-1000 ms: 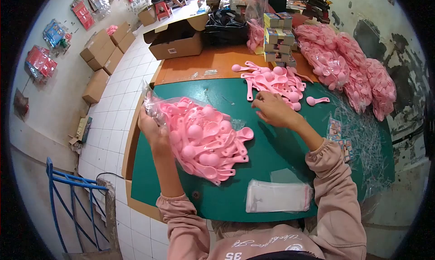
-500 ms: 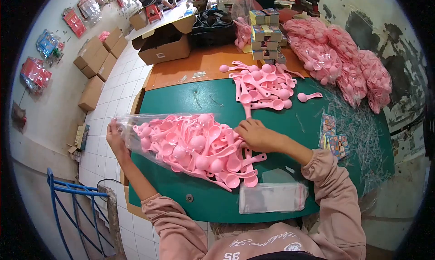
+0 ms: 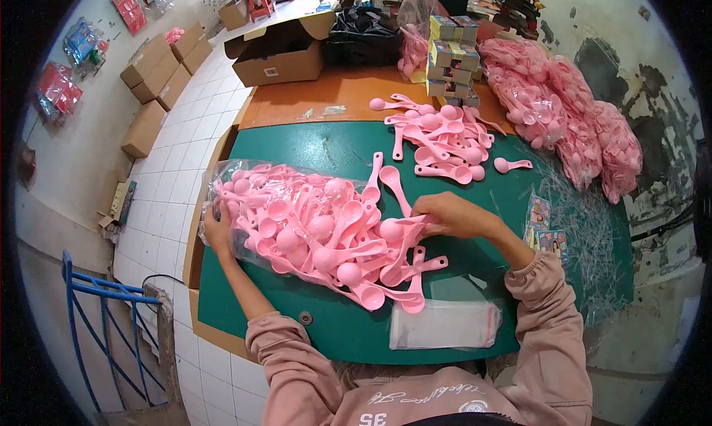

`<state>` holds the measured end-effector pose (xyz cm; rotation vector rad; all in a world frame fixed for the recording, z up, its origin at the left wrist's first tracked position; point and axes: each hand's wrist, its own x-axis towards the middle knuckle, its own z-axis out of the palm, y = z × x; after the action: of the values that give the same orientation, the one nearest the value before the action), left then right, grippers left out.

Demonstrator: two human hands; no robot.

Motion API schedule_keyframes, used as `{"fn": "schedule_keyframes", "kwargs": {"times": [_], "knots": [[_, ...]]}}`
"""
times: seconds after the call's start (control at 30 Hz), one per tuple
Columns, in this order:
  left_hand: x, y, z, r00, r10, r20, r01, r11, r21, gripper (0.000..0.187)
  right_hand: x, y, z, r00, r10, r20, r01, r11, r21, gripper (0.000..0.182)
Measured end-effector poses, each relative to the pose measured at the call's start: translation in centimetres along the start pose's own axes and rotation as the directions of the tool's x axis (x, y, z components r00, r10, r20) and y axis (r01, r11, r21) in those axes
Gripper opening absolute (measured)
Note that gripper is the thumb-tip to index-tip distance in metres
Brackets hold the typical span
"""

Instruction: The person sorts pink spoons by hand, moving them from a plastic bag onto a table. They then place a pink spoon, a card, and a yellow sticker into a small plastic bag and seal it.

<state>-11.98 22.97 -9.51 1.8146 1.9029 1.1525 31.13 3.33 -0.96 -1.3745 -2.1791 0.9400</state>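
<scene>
A clear plastic bag [image 3: 228, 175] lies on the green table, filled with pink measuring spoons [image 3: 288, 239]. At its left end, my left hand [image 3: 217, 229] is closed on the plastic. Several spoons spill out of the bag's right end onto the table. There my right hand [image 3: 452, 213] has its fingers closed round a pink spoon [image 3: 393, 231]; its fingertips are partly hidden. Just left of that hand, another spoon [image 3: 395, 188] points away from me. A loose pile of pink spoons [image 3: 445, 140] lies farther back, with a single spoon [image 3: 513, 165] to its right.
Flat clear bags [image 3: 443, 326] lie near the front edge. Printed cards [image 3: 550, 242] and plastic scraps [image 3: 586, 233] are at the right. Behind stand card stacks [image 3: 452, 59], large bags of pink spoons [image 3: 556, 107] and an open carton [image 3: 278, 62]. A small round metal piece [image 3: 305, 318] lies front left.
My left hand and the bag's left end have moved right and slightly down. My right hand has moved right, and spoons at the bag's mouth have shifted and spread.
</scene>
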Motion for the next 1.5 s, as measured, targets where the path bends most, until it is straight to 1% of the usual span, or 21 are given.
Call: {"fn": "schedule_keyframes", "kwargs": {"times": [0.17,0.23,0.3,0.37,0.4,0.5,0.57,0.63,0.67,0.77,0.83,0.9,0.97,1.1,1.17,1.2,1.27,1.3,1.37,1.43,1.5], "knots": [[0.4,0.1,0.2,1.000,0.002,-0.008,-0.002,0.999,0.046,0.034,1.1,0.9,-1.1,0.999,-0.002,-0.038,0.007,0.992,0.127,0.026],[0.5,0.1,0.3,1.000,0.016,-0.015,-0.015,0.998,0.063,0.034,2.7,0.5,-1.8,0.985,0.065,-0.159,-0.088,0.985,-0.148,0.027],[0.7,0.0,0.4,1.000,0.011,-0.014,-0.010,0.998,0.069,0.034,4.3,0.3,-1.3,0.977,0.117,-0.180,-0.145,0.978,-0.151,0.029],[0.9,-0.2,0.6,1.000,0.008,-0.015,-0.007,0.997,0.074,0.034,6.4,2.1,0.2,0.936,-0.131,-0.326,-0.003,0.925,-0.380,0.030],[0.8,-0.2,0.7,1.000,0.012,-0.026,-0.010,0.998,0.069,0.034,7.2,2.3,0.7,0.926,-0.200,-0.322,0.046,0.903,-0.428,0.034],[0.9,-0.3,0.6,0.999,0.021,-0.041,-0.017,0.996,0.091,0.034,8.3,3.0,1.9,0.951,-0.156,-0.267,-0.016,0.838,-0.546,0.039],[0.9,0.1,0.5,0.999,0.025,-0.038,-0.020,0.993,0.115,0.034,8.8,3.5,1.5,0.963,-0.141,-0.231,0.012,0.875,-0.484,0.038],[0.8,0.4,0.5,0.999,0.018,-0.030,-0.015,0.997,0.076,0.035,9.3,4.7,0.8,0.956,-0.243,-0.162,0.115,0.822,-0.558,0.028],[0.7,0.4,0.5,1.000,0.016,-0.024,-0.014,0.997,0.078,0.035,9.5,5.3,0.5,0.974,-0.194,-0.120,0.071,0.757,-0.650,0.022],[1.0,0.1,0.7,1.000,0.018,-0.026,-0.017,0.998,0.061,0.036,9.2,5.5,-0.9,0.976,-0.203,-0.078,0.102,0.743,-0.661,0.020],[1.2,-0.2,0.9,0.993,0.087,-0.085,-0.082,0.995,0.056,0.028,9.0,5.6,-2.0,0.982,-0.160,-0.100,0.061,0.770,-0.635,0.020],[1.1,0.1,0.9,0.994,0.073,-0.086,-0.067,0.995,0.069,0.028,9.0,6.0,-4.1,0.940,-0.156,-0.302,-0.067,0.786,-0.615,0.023],[0.7,0.7,0.6,0.995,0.056,-0.088,-0.049,0.995,0.082,0.028,8.7,6.6,-7.4,0.912,-0.061,-0.406,-0.242,0.719,-0.652,0.025],[1.1,0.5,0.9,0.995,0.045,-0.086,-0.038,0.996,0.076,0.029,7.7,9.1,-9.6,0.811,-0.100,-0.576,-0.448,0.525,-0.723,0.027],[1.0,0.1,0.9,0.995,0.047,-0.092,-0.040,0.996,0.083,0.029,6.4,6.0,-8.2,0.827,-0.170,-0.536,-0.392,0.509,-0.766,0.034],[1.0,0.4,0.9,0.995,0.043,-0.087,-0.037,0.997,0.068,0.029,6.2,2.5,-8.0,0.959,0.003,-0.284,-0.175,0.793,-0.583,0.056],[1.0,0.2,0.9,0.996,0.032,-0.083,-0.028,0.998,0.055,0.030,4.3,0.6,-4.3,0.985,-0.135,0.111,0.165,0.928,-0.334,0.054],[1.2,-0.2,1.0,0.997,0.029,-0.078,-0.027,0.999,0.031,0.030,3.6,-1.1,-2.2,0.968,-0.198,0.156,0.217,0.969,-0.118,0.054],[1.3,-0.8,1.2,0.997,0.031,-0.066,-0.031,0.999,0.007,0.031,2.4,-3.0,0.6,0.943,-0.141,0.303,0.245,0.908,-0.340,0.053],[1.5,-0.7,1.1,0.998,0.025,-0.052,-0.024,0.999,0.021,0.031,2.5,-3.0,2.5,0.962,-0.174,0.211,0.256,0.845,-0.470,0.044],[1.5,-0.6,1.1,0.998,0.024,-0.052,-0.023,0.999,0.024,0.032,2.5,-3.2,1.6,0.952,-0.131,0.277,0.253,0.847,-0.467,0.040]]}}
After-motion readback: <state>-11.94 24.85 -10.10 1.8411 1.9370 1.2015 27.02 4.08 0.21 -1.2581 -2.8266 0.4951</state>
